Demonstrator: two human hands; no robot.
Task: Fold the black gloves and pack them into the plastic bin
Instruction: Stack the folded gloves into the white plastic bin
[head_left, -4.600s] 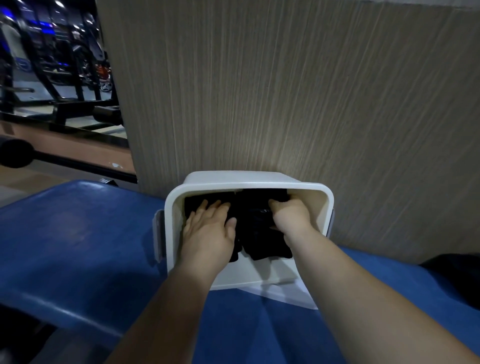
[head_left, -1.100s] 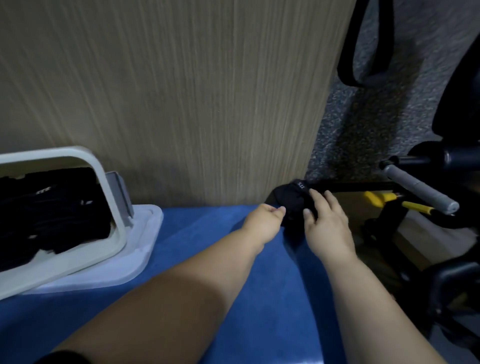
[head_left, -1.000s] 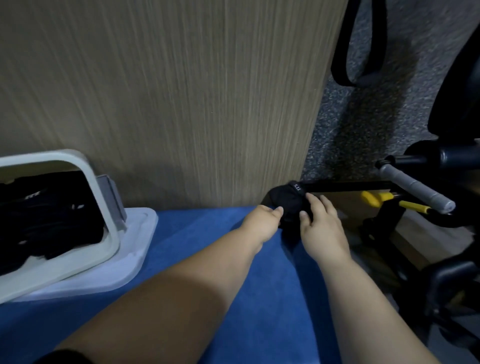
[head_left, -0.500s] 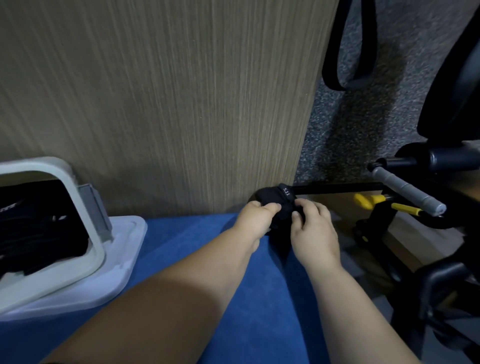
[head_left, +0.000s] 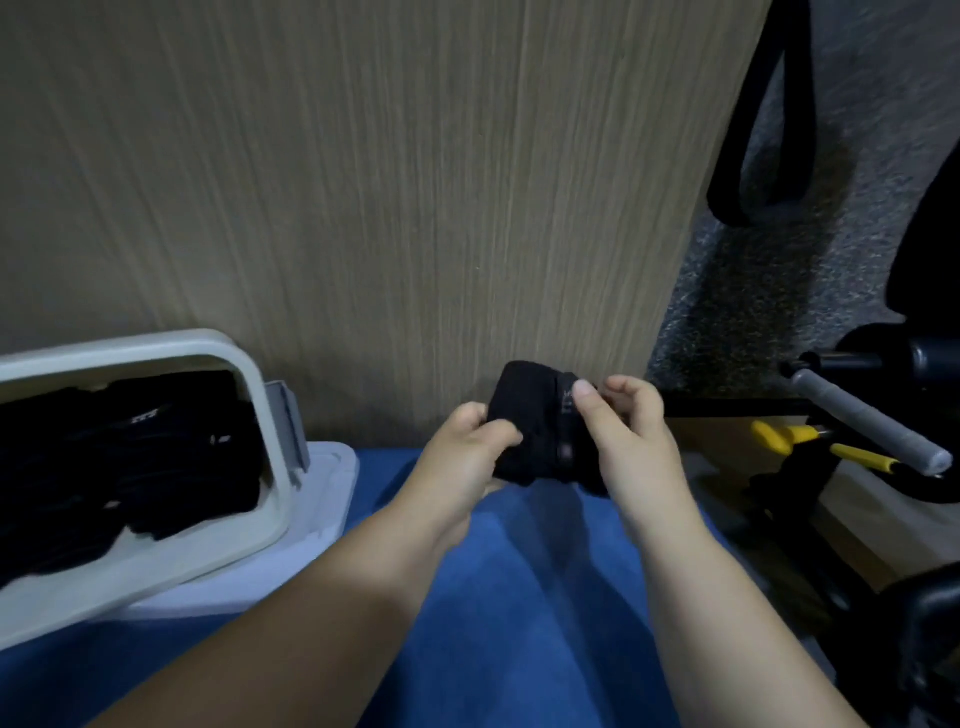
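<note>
Both hands hold one black glove (head_left: 535, 421) up in the air, just above the far edge of the blue desk (head_left: 519, 597) and close in front of the wood-grain panel (head_left: 363, 182). The left hand (head_left: 467, 447) grips the glove's left side, its fingers (head_left: 498, 434) curled and clamped on the fabric. The right hand (head_left: 628, 441) pinches the right side, with the thumb pressed on the front of the glove near a band with small pale markings and the other fingers curled behind. The glove looks bunched into a compact bundle; how it is folded cannot be told.

At the left, well apart from the hands, the plastic bin (head_left: 156, 561) stands tilted with its opening toward the camera. It rests on a pale lid (head_left: 332, 478) that lies flat on the desk. More black gloves (head_left: 130, 457) are stacked inside the bin, and a grey latch (head_left: 283, 415) shows on its right side.

Past the right edge of the desk are a bar with a grey grip (head_left: 872, 426), a yellow-handled tool (head_left: 852, 454), and a black strap loop (head_left: 763, 130) hanging above
</note>
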